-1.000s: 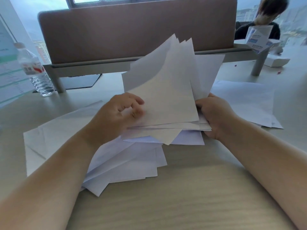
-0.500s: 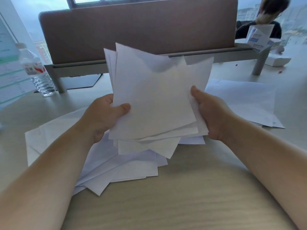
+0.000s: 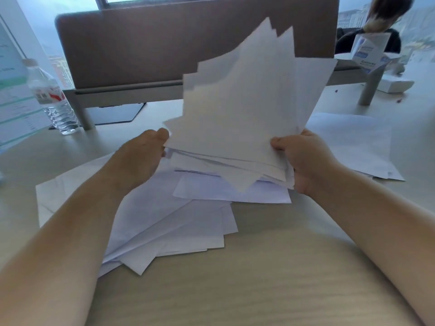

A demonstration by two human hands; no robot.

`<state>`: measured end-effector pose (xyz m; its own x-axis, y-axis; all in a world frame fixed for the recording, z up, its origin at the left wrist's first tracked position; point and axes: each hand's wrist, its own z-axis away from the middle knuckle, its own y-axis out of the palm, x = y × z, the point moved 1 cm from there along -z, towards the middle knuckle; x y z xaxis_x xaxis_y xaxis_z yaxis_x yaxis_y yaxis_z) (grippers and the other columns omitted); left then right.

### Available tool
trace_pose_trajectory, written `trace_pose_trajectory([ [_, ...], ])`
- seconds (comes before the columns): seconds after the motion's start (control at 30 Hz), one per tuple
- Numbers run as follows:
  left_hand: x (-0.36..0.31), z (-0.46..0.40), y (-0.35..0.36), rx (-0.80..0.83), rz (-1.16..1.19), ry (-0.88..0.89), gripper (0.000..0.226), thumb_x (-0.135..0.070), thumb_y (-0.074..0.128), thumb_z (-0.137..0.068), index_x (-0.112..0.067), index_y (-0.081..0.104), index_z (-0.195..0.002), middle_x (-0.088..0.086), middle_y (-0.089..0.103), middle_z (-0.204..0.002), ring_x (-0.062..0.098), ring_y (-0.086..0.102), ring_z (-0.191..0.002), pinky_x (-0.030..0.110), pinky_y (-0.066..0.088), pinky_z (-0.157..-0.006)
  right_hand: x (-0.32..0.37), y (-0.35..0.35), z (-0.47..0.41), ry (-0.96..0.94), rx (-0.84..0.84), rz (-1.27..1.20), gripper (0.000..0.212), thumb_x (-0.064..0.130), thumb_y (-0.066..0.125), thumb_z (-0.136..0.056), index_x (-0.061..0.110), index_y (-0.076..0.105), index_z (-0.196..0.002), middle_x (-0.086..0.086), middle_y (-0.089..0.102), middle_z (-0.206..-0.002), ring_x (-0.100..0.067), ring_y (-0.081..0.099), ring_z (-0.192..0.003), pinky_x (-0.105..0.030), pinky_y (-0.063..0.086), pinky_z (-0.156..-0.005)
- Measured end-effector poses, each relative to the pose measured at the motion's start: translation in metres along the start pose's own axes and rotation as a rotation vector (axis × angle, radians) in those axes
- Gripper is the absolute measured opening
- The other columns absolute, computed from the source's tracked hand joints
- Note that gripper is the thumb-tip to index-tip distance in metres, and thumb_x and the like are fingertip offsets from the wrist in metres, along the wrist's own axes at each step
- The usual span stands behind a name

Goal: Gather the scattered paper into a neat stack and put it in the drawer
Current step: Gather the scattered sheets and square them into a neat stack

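Note:
A fanned bundle of white paper sheets (image 3: 242,109) stands almost upright above the desk, its corners uneven. My right hand (image 3: 303,161) grips the bundle's lower right corner, thumb on the front. My left hand (image 3: 141,156) is at the bundle's lower left edge, fingers behind the sheets; how firmly it holds them is unclear. Under my hands a loose pile of white sheets (image 3: 164,220) lies spread on the wooden desk (image 3: 259,278). More sheets (image 3: 353,142) lie flat at the right. No drawer is in view.
A brown desk divider (image 3: 164,48) runs across the back. A plastic water bottle (image 3: 51,97) stands at the left beside a printed sheet (image 3: 14,102). A dark pad (image 3: 115,114) lies under the divider. A person (image 3: 376,27) sits at the far right behind white boxes (image 3: 369,55).
The bundle has tilted so its top corners swing up and to the right. My left thumb has come off the front of the sheets and the hand now sits at the bundle's lower left edge.

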<state>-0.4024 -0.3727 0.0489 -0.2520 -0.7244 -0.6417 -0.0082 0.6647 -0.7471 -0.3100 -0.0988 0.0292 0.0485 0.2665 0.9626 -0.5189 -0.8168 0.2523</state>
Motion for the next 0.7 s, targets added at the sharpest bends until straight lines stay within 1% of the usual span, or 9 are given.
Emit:
trace_pose_trajectory([
  [0.07, 0.008, -0.003, 0.0, 0.128, -0.275, 0.0, 0.053, -0.056, 0.024, -0.108, -0.016, 0.056, -0.117, 0.005, 0.062, -0.124, 0.031, 0.052, -0.11, 0.04, 0.039, -0.094, 0.001, -0.002, -0.002, 0.005, -0.038, -0.036, 0.031, -0.005, 0.057, -0.094, 0.022, 0.066, -0.107, -0.011, 0.073, -0.102, -0.032, 0.072, -0.086, -0.051, 0.063, -0.065],
  [0.13, 0.024, -0.009, 0.0, 0.172, -0.419, -0.075, 0.063, -0.075, 0.036, -0.094, -0.027, 0.054, -0.131, 0.005, 0.059, -0.141, 0.032, 0.054, -0.122, 0.044, 0.042, -0.103, 0.0, -0.004, -0.003, 0.023, -0.061, -0.064, 0.032, -0.004, 0.055, -0.095, 0.024, 0.064, -0.107, -0.008, 0.071, -0.1, -0.029, 0.071, -0.082, -0.05, 0.063, -0.064],
  [0.2, 0.04, -0.016, -0.003, 0.166, -0.544, -0.175, 0.09, -0.086, 0.046, -0.073, -0.031, 0.049, -0.145, 0.006, 0.054, -0.152, 0.036, 0.051, -0.135, 0.047, 0.042, -0.112, 0.001, -0.005, -0.003, 0.042, -0.07, -0.076, 0.031, -0.002, 0.055, -0.097, 0.025, 0.064, -0.11, -0.005, 0.071, -0.097, -0.026, 0.07, -0.077, -0.047, 0.063, -0.062],
  [0.27, 0.056, -0.024, -0.009, 0.137, -0.591, -0.305, 0.123, -0.098, 0.044, -0.049, -0.029, 0.043, -0.151, 0.01, 0.048, -0.158, 0.04, 0.046, -0.141, 0.053, 0.038, -0.116, 0.001, -0.005, -0.001, 0.05, -0.067, -0.074, 0.03, -0.001, 0.056, -0.097, 0.024, 0.064, -0.113, -0.002, 0.071, -0.093, -0.022, 0.07, -0.073, -0.042, 0.063, -0.057],
  [0.33, 0.071, -0.031, -0.014, 0.111, -0.574, -0.401, 0.139, -0.103, 0.041, -0.038, -0.027, 0.039, -0.155, 0.012, 0.043, -0.161, 0.043, 0.042, -0.145, 0.058, 0.034, -0.118, 0.001, -0.005, -0.001, 0.05, -0.056, -0.066, 0.03, -0.001, 0.056, -0.097, 0.025, 0.063, -0.112, -0.002, 0.072, -0.094, -0.023, 0.07, -0.074, -0.043, 0.063, -0.063],
  [0.4, 0.077, -0.032, -0.016, 0.086, -0.53, -0.443, 0.135, -0.102, 0.043, -0.045, -0.026, 0.038, -0.156, 0.014, 0.04, -0.162, 0.044, 0.041, -0.145, 0.058, 0.033, -0.118, 0.0, -0.004, 0.0, 0.051, -0.05, -0.054, 0.03, -0.001, 0.056, -0.097, 0.024, 0.064, -0.11, -0.003, 0.072, -0.095, -0.025, 0.07, -0.078, -0.045, 0.062, -0.07],
  [0.47, 0.079, -0.03, -0.016, 0.071, -0.524, -0.453, 0.125, -0.1, 0.045, -0.058, -0.022, 0.039, -0.156, 0.016, 0.041, -0.162, 0.043, 0.04, -0.146, 0.054, 0.033, -0.119, 0.0, -0.003, 0.001, 0.046, -0.051, -0.041, 0.027, -0.002, 0.057, -0.096, 0.024, 0.063, -0.102, -0.003, 0.071, -0.094, -0.025, 0.07, -0.077, -0.043, 0.062, -0.067],
  [0.6, 0.08, -0.031, -0.023, 0.045, -0.558, -0.441, 0.132, -0.102, 0.034, -0.044, -0.026, 0.045, -0.152, 0.008, 0.047, -0.159, 0.041, 0.043, -0.144, 0.053, 0.035, -0.116, 0.001, -0.003, 0.001, 0.054, -0.05, -0.032, 0.024, -0.001, 0.058, -0.096, 0.023, 0.062, -0.097, -0.002, 0.07, -0.092, -0.023, 0.069, -0.075, -0.045, 0.062, -0.066],
  [0.7, 0.07, -0.028, -0.024, 0.048, -0.568, -0.406, 0.119, -0.096, 0.045, -0.054, -0.023, 0.05, -0.148, 0.007, 0.051, -0.155, 0.038, 0.049, -0.139, 0.049, 0.039, -0.113, 0.001, -0.003, 0.001, 0.062, -0.048, -0.017, 0.022, 0.0, 0.058, -0.096, 0.023, 0.062, -0.097, -0.002, 0.07, -0.092, -0.022, 0.069, -0.074, -0.042, 0.062, -0.055],
])
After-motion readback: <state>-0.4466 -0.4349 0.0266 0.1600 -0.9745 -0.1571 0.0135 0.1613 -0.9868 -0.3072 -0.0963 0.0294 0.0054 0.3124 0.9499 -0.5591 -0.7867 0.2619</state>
